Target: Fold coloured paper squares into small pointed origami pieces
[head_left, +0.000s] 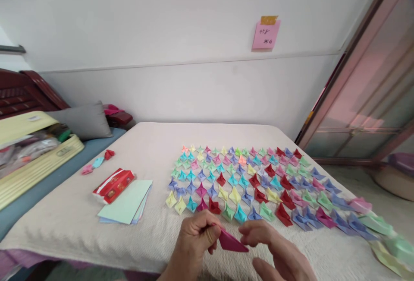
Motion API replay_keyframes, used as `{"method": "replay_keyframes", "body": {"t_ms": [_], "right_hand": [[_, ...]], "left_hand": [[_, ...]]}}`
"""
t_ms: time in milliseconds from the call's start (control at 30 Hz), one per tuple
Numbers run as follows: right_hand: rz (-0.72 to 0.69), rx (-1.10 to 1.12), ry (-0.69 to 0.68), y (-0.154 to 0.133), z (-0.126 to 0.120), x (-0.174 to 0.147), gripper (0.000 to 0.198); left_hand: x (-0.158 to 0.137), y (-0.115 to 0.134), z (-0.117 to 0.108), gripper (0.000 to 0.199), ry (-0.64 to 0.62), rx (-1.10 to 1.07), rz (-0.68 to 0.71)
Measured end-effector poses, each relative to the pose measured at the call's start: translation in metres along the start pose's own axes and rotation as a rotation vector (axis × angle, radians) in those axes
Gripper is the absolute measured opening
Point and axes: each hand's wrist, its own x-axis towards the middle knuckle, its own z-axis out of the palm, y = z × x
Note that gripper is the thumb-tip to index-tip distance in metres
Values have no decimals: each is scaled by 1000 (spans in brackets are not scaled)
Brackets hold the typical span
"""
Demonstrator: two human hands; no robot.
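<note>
A folded magenta paper piece is pinched between the thumb and fingers of my left hand. Its pointed end sticks out toward the right. Just beside that end, my right hand is held with thumb and fingers apart, the index fingertip close to the paper; whether it touches I cannot tell. Behind both hands, rows of small folded paper boats in many colours cover the cream cloth.
On the left lie a red tissue pack, a stack of coloured paper sheets and a few crumpled paper pieces. A yellow box and grey pillow stand farther left. A pink note is taped to the wall.
</note>
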Motion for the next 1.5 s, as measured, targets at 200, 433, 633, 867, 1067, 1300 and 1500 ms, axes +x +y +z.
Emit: {"method": "replay_keyframes", "body": {"t_ms": [200, 433, 633, 867, 1067, 1300, 1500], "right_hand": [[43, -168, -99, 11, 20, -7, 16], [-65, -216, -57, 19, 25, -12, 8], [-81, -149, -32, 12, 26, -10, 13], [36, -74, -37, 3, 27, -8, 24], [113, -103, -26, 2, 25, -9, 27], [137, -97, 17, 9, 24, -10, 23], [84, -169, 25, 10, 23, -12, 26]], "left_hand": [[-2, 1, 4, 26, -12, 56, 25], [-4, 2, 6, 25, -13, 122, 117], [-8, 12, 14, 22, -51, 216, 205], [-7, -1, 13, 27, 32, 24, 71], [-7, 0, 15, 32, 13, -40, -12], [-5, 10, 23, 27, -96, 193, 33], [-8, 8, 19, 26, -28, 189, 31]]}}
